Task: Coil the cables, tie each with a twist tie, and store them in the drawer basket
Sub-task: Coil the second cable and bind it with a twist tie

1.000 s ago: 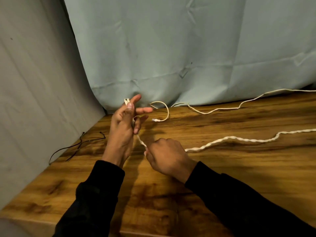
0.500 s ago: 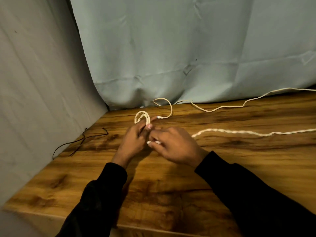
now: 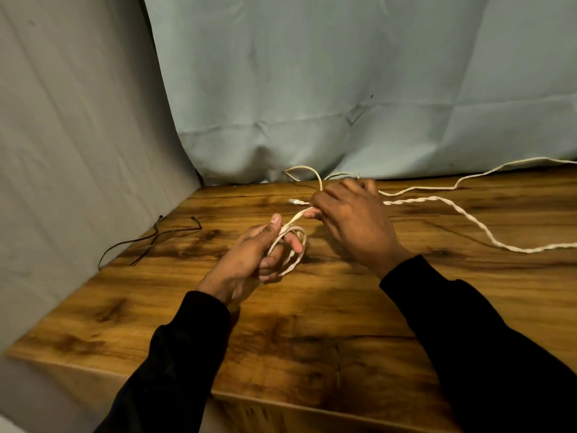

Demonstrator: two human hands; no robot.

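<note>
A white braided cable (image 3: 468, 217) runs across the wooden table from the right edge. Its near end is wound in a few small loops (image 3: 292, 254) round the fingers of my left hand (image 3: 249, 260), whose thumb presses the loops. My right hand (image 3: 352, 220) pinches the same cable just past the loops, at the table's back. A second, thinner white cable (image 3: 437, 189) lies along the back edge, its plug (image 3: 295, 201) pointing left. No drawer basket is in view.
Thin dark twist ties (image 3: 150, 242) lie at the table's left edge by the grey cloth wall. A pale blue cloth (image 3: 343, 89) hangs behind the table. The table's front edge (image 3: 281, 404) is near my sleeves.
Another loop has gone round my left fingers. My right hand has moved back and to the right along the cable, and the cable's slack has shifted on the table.
</note>
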